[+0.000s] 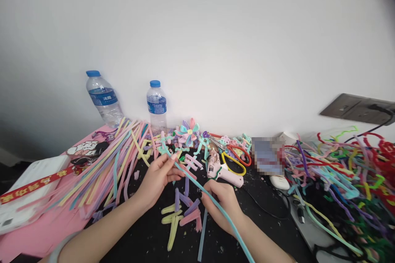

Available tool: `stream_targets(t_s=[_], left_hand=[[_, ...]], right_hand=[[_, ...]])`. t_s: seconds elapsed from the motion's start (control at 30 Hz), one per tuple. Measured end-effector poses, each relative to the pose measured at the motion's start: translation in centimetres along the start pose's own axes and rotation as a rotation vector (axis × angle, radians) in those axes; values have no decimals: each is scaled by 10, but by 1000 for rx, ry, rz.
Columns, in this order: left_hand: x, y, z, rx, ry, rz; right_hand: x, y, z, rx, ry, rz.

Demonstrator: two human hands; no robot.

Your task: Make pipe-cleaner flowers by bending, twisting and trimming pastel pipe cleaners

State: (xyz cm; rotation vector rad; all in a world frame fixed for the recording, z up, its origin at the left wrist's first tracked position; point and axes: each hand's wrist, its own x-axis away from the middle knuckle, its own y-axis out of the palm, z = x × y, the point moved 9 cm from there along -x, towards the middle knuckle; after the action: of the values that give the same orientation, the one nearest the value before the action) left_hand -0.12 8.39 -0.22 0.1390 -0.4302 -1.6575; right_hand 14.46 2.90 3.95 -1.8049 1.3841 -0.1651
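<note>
A long light-blue pipe cleaner (226, 215) runs diagonally across the middle of the head view. Near its upper end, my left hand (162, 174) pinches it between thumb and fingers. My right hand (220, 203) has its fingers curled around the same strip lower down. Below and between the hands lie folded yellow pieces (173, 230), purple pieces (185, 199) and pink pieces (190, 216). A flat grey-blue strip (203, 236) lies beside them. Just behind my right hand is a pale glue gun (230, 176).
Two water bottles (106, 100) (157, 107) stand by the wall. Loose pastel strips (92, 172) cover the left side. Yellow-handled scissors (236, 164), red-handled scissors (242, 154) and a multicoloured flower (189, 131) lie at the back. Tangled pipe cleaners (348, 185) fill the right.
</note>
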Motion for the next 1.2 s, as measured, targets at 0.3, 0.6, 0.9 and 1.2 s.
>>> stream_targets(t_s=[0.3, 0.6, 0.9, 1.2], left_hand=[[20, 35, -11, -384, 33, -293], [23, 40, -2, -532, 111, -356], [40, 61, 8, -1080, 466, -523], [18, 34, 3, -436, 121, -271]], right_hand=[[-1, 0, 8, -11, 40, 24], [-2, 6, 12, -95, 75, -24], [2, -16, 47, -122, 265, 235], [0, -13, 34, -39, 210, 178]])
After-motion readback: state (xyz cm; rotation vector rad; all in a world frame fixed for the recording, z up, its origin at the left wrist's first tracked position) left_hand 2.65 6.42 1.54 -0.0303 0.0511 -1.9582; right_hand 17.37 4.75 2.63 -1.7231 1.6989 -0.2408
